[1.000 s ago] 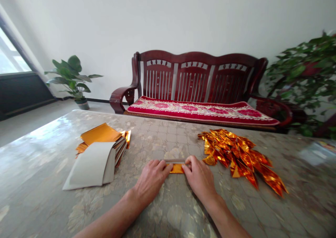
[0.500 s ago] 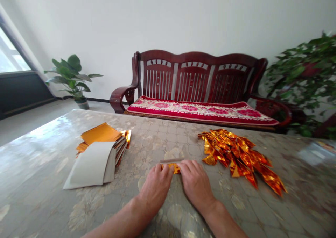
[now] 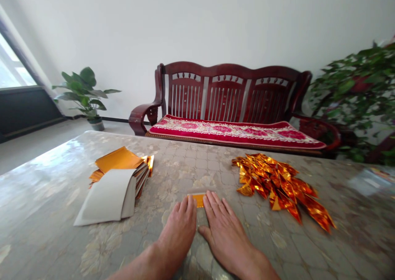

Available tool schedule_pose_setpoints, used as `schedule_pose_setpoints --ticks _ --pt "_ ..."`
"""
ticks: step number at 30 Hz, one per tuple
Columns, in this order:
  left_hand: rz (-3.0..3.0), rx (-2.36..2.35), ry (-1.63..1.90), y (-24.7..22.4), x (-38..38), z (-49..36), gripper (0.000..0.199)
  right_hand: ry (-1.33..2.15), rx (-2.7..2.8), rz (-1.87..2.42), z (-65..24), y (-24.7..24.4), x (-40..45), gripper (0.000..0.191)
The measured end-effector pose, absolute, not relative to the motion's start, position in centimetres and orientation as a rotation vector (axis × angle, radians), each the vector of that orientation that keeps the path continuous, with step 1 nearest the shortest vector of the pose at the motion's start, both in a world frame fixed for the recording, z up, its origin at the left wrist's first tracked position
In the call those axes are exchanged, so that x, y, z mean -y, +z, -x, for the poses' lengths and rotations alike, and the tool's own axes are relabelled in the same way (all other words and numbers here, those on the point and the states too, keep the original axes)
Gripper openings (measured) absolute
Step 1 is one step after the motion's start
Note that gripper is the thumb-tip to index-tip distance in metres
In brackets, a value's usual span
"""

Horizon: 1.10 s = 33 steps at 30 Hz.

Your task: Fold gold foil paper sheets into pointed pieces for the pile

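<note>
A small folded strip of gold foil paper (image 3: pixel 200 200), with a grey band along its far edge, lies flat on the table in front of me. My left hand (image 3: pixel 178 226) rests its outstretched fingertips on the strip's left end, its thumb hidden from view. Flat and with fingers extended, my right hand (image 3: pixel 224 230) presses on the right end, the thumb spread away toward the left. Both hands cover the ends, so only the gold middle shows.
To the left sits a stack of grey-backed foil sheets (image 3: pixel 106 195) with gold ones (image 3: pixel 119 158) behind. A pile of folded gold foil pieces (image 3: pixel 277 181) lies right, a clear plastic bag (image 3: pixel 372 181) farther right. Beyond the patterned table (image 3: pixel 173 156) stands a wooden bench (image 3: pixel 226 93).
My right hand has flattened out, its thumb coming off the strip. The left thumb has gone from the top of the strip, and more of the gold surface shows.
</note>
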State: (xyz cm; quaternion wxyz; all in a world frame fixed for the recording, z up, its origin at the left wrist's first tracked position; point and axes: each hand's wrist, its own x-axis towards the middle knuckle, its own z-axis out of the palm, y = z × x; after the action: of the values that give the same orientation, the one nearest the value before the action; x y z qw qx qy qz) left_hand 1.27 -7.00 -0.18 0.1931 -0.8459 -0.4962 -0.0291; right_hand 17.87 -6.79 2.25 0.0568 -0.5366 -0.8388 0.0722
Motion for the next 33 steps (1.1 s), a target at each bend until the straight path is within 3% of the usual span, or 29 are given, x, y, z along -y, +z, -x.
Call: schedule_pose_setpoints --ticks 14,26,33 --pt "2.409 1.423 -0.131 -2.0 6.8 -0.4 0.052 0.302 2.546 1.644 -18.9 3.3 6.7 0.066" --pt "2.458 1.398 0.016 -0.4 6.9 -0.4 0.061 0.372 2.525 1.749 -19.6 2.6 5.9 0.073" --pt "2.465 1.431 -0.040 -1.1 6.6 -0.4 0.055 0.406 2.507 1.863 -19.3 3.4 6.0 0.076"
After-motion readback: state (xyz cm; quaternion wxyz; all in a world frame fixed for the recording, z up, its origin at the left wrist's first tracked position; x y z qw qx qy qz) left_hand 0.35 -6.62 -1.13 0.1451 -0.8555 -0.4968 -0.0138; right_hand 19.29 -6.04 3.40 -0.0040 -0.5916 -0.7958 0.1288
